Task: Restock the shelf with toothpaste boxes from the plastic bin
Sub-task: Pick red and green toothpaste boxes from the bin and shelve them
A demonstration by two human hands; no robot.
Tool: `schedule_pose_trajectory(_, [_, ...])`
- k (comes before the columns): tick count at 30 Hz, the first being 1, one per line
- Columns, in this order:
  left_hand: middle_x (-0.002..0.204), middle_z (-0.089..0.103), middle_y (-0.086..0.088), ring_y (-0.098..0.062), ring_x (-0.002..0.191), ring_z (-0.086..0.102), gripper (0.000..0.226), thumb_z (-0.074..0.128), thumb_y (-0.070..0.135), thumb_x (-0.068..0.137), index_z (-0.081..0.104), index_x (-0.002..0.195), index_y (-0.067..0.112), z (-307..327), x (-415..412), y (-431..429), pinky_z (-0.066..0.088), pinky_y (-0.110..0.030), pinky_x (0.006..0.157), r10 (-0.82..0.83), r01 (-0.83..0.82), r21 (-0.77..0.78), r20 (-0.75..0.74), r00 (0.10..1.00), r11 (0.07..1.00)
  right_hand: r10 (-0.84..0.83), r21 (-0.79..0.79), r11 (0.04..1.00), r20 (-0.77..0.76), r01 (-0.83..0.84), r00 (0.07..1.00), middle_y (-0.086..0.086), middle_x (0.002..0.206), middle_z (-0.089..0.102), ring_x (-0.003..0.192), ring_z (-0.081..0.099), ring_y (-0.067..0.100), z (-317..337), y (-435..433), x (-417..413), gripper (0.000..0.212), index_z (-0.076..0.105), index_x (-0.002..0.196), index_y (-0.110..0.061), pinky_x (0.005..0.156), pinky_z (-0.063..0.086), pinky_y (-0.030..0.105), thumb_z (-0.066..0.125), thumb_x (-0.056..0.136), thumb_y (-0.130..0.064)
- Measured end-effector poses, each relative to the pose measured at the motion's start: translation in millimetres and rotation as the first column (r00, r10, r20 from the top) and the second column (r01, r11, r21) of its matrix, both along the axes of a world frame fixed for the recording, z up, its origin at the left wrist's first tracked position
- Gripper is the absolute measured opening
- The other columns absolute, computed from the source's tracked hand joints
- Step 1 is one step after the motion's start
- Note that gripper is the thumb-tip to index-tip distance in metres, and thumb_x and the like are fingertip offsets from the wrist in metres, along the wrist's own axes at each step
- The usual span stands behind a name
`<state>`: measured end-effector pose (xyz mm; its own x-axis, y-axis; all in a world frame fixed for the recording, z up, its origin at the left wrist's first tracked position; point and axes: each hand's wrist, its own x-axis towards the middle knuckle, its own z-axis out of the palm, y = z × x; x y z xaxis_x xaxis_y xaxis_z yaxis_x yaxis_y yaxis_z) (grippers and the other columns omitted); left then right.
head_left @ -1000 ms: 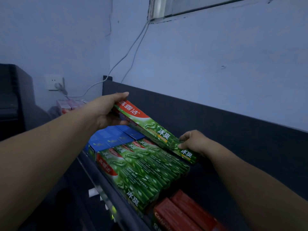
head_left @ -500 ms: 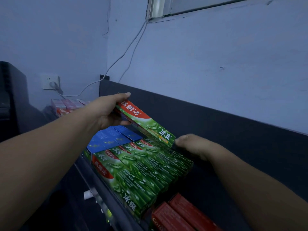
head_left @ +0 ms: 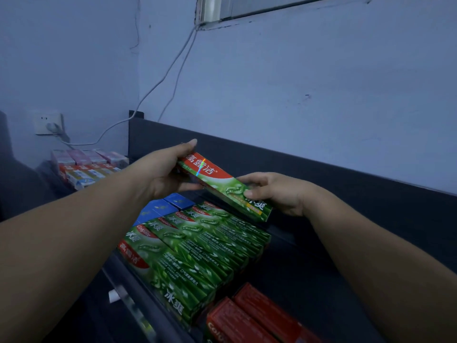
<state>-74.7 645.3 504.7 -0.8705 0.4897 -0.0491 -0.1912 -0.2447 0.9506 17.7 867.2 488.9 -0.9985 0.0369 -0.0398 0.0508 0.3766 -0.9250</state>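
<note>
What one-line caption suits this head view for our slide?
Left hand and right hand hold a green toothpaste box above the stocked green row.

A small shop, or its stock corner, is indicated. A dark shelf (head_left: 304, 263) is packed with tight rows of identical green toothpaste boxes (head_left: 197, 243), just below the fingers (head_left: 252, 179) of the right hand (head_left: 277, 191), by which a held box (head_left: 222, 186) of the same kind is gripped. Blue boxes (head_left: 160, 209) are ranked under the fingers (head_left: 183, 148) of the left hand (head_left: 160, 172), and red boxes (head_left: 259, 315) are laid nearer than all fingers. Pink boxed goods (head_left: 86, 157) are stacked well left of them. Beyond the fingertips, a bare painted wall (head_left: 321, 82), a wall socket (head_left: 47, 123) and a loose cable (head_left: 168, 73) are seen.
</note>
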Motion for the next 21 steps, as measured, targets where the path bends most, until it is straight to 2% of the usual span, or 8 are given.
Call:
schedule_pose_trajectory(3, [0.128, 0.053, -0.006, -0.021, 0.119, 0.05, 0.065, 0.058, 0.058, 0.083, 0.049, 0.122, 0.006, -6.0, -5.1, 3.1, 0.041, -0.038, 0.101, -0.004, -0.004, -0.143, -0.056, 0.998, 0.99, -0.196, 0.054, 0.978, -0.082, 0.201, 0.977, 0.011, 0.116, 0.066, 0.1, 0.066, 0.023, -6.7, 11.0, -1.0, 0.034, 0.062, 0.122, -0.018, 0.09, 0.053, 0.034, 0.063, 0.091, -0.006])
schedule_pose_trajectory(6, [0.157, 0.022, -0.003, -0.022, 0.145, 0.018, 0.094, 0.055, 0.069, 0.077, 0.025, 0.15, 0.017, -14.6, -10.4, -1.0, 0.018, -0.043, 0.117, -0.004, -0.047, -0.34, -0.148, 0.989, 0.939, -0.369, 0.182, 0.902, -0.143, 0.391, 0.918, 0.01, 0.122, 0.061, 0.1, 0.061, 0.018, -19.8, 21.5, -4.5, 0.044, 0.059, 0.129, -0.016, 0.085, 0.048, 0.025, 0.069, 0.087, -0.007])
schedule_pose_trajectory(8, [0.159, 0.018, -0.007, -0.026, 0.146, 0.015, 0.098, 0.055, 0.07, 0.075, 0.022, 0.151, 0.019, -21.8, -11.0, -4.2, 0.016, -0.049, 0.118, -0.052, -0.052, -0.485, -0.2, 0.978, 0.873, -0.425, 0.238, 0.863, -0.134, 0.445, 0.895, 0.012, 0.126, 0.06, 0.104, 0.06, 0.022, -29.9, 24.6, -7.2, 0.048, 0.061, 0.128, -0.017, 0.087, 0.047, 0.028, 0.073, 0.083, -0.007])
schedule_pose_trajectory(10, [0.158, 0.02, -0.004, -0.026, 0.145, 0.019, 0.09, 0.053, 0.066, 0.08, 0.025, 0.15, 0.019, -28.6, -8.7, -6.0, 0.018, -0.05, 0.117, -0.137, -0.049, -0.592, -0.266, 0.954, 0.805, -0.452, 0.34, 0.817, -0.122, 0.465, 0.884, 0.01, 0.126, 0.06, 0.101, 0.06, 0.022, -39.6, 25.1, -10.6, 0.049, 0.06, 0.13, -0.019, 0.086, 0.048, 0.028, 0.073, 0.084, -0.008])
schedule_pose_trajectory(13, [0.159, 0.018, -0.001, -0.023, 0.143, 0.024, 0.082, 0.054, 0.057, 0.087, 0.021, 0.151, 0.018, -38.7, -2.0, -5.5, 0.022, -0.04, 0.113, -0.279, -0.091, -0.696, -0.4, 0.873, 0.713, -0.509, 0.564, 0.671, -0.122, 0.482, 0.852, 0.003, 0.129, 0.059, 0.111, 0.058, 0.024, -48.7, 23.8, -13.4, 0.044, 0.061, 0.125, -0.031, 0.096, 0.048, 0.033, 0.07, 0.084, -0.018])
schedule_pose_trajectory(15, [0.159, 0.015, -0.001, -0.022, 0.144, 0.023, 0.083, 0.055, 0.054, 0.088, 0.017, 0.152, 0.018, -44.4, 1.6, -5.3, 0.024, -0.035, 0.111, -0.359, -0.165, -0.753, -0.48, 0.801, 0.638, -0.535, 0.618, 0.625, -0.106, 0.477, 0.838, 0.002, 0.129, 0.059, 0.115, 0.056, 0.026, -53.8, 23.1, -13.0, 0.041, 0.062, 0.123, -0.033, 0.099, 0.048, 0.038, 0.068, 0.084, -0.02])
schedule_pose_trajectory(18, [0.16, 0.014, -0.002, -0.022, 0.143, 0.024, 0.09, 0.058, 0.057, 0.084, 0.014, 0.153, 0.019, -53.8, 3.7, -8.9, 0.027, -0.036, 0.114, -0.452, -0.248, -0.798, -0.533, 0.715, 0.549, -0.48, 0.556, 0.721, -0.031, 0.414, 0.877, 0.005, 0.133, 0.057, 0.117, 0.056, 0.024, -64.1, 22.2, -15.1, 0.048, 0.057, 0.132, -0.022, 0.1, 0.047, 0.037, 0.069, 0.086, -0.017])
schedule_pose_trajectory(21, [0.159, 0.016, -0.004, -0.023, 0.144, 0.022, 0.092, 0.06, 0.057, 0.083, 0.015, 0.152, 0.017, -59.5, 3.9, -14.3, 0.027, -0.036, 0.114, -0.484, -0.287, -0.806, -0.553, 0.679, 0.518, -0.432, 0.509, 0.782, 0.026, 0.36, 0.902, 0.008, 0.139, 0.052, 0.121, 0.053, 0.026, -69.8, 19.6, -16.7, 0.051, 0.051, 0.138, -0.016, 0.104, 0.045, 0.038, 0.066, 0.09, -0.015])
